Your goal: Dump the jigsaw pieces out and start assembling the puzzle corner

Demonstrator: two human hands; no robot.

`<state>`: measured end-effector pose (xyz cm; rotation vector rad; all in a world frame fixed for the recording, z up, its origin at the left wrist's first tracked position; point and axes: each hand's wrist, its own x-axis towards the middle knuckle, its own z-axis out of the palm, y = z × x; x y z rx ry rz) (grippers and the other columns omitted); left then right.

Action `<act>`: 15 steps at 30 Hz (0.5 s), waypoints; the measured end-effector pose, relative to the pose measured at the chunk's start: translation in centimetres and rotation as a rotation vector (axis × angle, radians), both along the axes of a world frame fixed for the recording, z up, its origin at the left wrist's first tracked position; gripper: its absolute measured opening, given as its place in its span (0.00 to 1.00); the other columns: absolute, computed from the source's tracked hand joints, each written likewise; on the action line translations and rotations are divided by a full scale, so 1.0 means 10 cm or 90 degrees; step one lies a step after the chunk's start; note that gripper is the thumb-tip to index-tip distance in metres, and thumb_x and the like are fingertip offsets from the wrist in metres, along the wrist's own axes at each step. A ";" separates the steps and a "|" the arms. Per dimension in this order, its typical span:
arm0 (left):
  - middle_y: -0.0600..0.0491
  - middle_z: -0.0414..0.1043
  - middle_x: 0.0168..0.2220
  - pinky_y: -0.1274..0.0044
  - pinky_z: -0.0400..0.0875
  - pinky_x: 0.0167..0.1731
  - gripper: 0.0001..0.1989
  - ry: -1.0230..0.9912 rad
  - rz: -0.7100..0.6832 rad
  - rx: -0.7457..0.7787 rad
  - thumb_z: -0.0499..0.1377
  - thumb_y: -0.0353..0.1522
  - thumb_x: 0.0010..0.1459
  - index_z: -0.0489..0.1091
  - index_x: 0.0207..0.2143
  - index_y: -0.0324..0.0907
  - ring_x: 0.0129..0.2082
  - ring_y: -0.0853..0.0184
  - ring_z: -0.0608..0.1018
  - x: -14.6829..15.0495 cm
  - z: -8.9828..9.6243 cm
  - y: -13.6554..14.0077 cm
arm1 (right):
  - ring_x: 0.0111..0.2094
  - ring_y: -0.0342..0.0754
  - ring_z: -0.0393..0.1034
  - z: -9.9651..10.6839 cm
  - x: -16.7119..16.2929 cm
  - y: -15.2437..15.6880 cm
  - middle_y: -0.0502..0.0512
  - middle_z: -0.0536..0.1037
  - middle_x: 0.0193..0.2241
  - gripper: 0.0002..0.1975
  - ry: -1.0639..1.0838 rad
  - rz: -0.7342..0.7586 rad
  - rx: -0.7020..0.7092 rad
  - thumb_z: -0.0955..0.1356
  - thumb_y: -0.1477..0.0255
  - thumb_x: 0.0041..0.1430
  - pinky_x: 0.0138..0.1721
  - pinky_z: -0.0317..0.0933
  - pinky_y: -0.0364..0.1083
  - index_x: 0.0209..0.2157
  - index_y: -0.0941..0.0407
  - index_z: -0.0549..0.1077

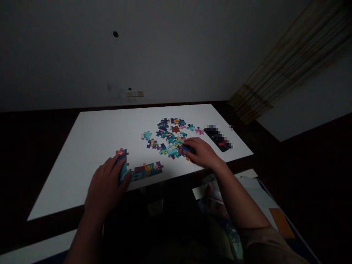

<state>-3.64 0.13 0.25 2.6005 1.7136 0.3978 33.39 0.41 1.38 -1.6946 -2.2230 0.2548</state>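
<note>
My left hand (106,183) lies flat, fingers stretched out, at the left side of a joined, L-shaped strip of jigsaw puzzle (147,170). Its fingers rest along the upright arm of the strip, and the thumb touches the corner, covering part of it. To the right, my right hand (202,152) reaches into a heap of loose puzzle pieces (172,141), mostly blue and teal. Thumb and fingers are apart over the heap's right edge and touch pieces there; the hand hides some of them. A reddish-brown piece (175,129) lies among the others.
The white table (93,135) carries the puzzle. A black phone-like object (216,138), partly pixelated, lies right of the heap. Papers and bags (213,194) sit below the table's near edge. A wall with sockets (134,94) stands behind; a curtain (264,84) hangs at right.
</note>
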 end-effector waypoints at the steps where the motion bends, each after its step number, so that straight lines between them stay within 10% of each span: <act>1: 0.48 0.59 0.61 0.54 0.60 0.57 0.22 -0.001 0.000 0.004 0.48 0.39 0.63 0.56 0.59 0.50 0.60 0.52 0.64 0.00 0.01 0.00 | 0.54 0.56 0.64 -0.02 0.03 -0.02 0.52 0.71 0.53 0.19 -0.002 -0.010 0.002 0.67 0.63 0.59 0.55 0.60 0.57 0.53 0.42 0.69; 15: 0.46 0.57 0.63 0.53 0.59 0.57 0.26 -0.012 -0.016 -0.016 0.51 0.38 0.60 0.56 0.61 0.48 0.61 0.51 0.63 -0.01 0.01 0.01 | 0.51 0.57 0.64 -0.07 -0.10 -0.20 0.55 0.74 0.48 0.13 -0.024 -0.101 0.115 0.63 0.66 0.63 0.53 0.57 0.59 0.47 0.49 0.74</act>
